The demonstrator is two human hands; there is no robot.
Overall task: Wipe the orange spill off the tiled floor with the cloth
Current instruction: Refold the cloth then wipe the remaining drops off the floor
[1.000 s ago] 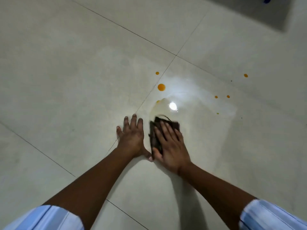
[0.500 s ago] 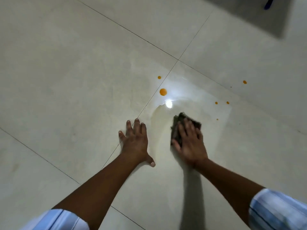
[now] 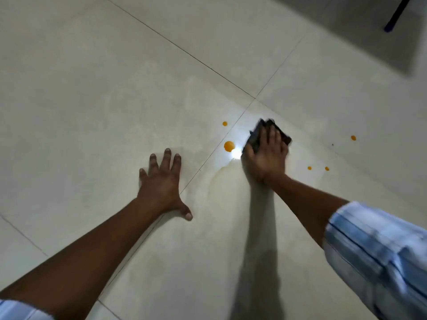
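Observation:
My right hand presses a dark folded cloth flat onto the pale tiled floor, fingers straight on top of it. Just left of the cloth lies a large orange drop, with a small drop above it. More small orange drops lie to the right, and one farther out. A faint wet smear spreads below the cloth. My left hand rests flat on the floor, fingers spread, holding nothing.
Grout lines cross at a tile corner above the cloth. A dark shadowed area with a blue-tipped leg lies at the top right. A bright light glare sits beside the cloth.
My right hand has slid the cloth away from me and to the right, up toward the orange drops. My left hand stays planted on the floor.

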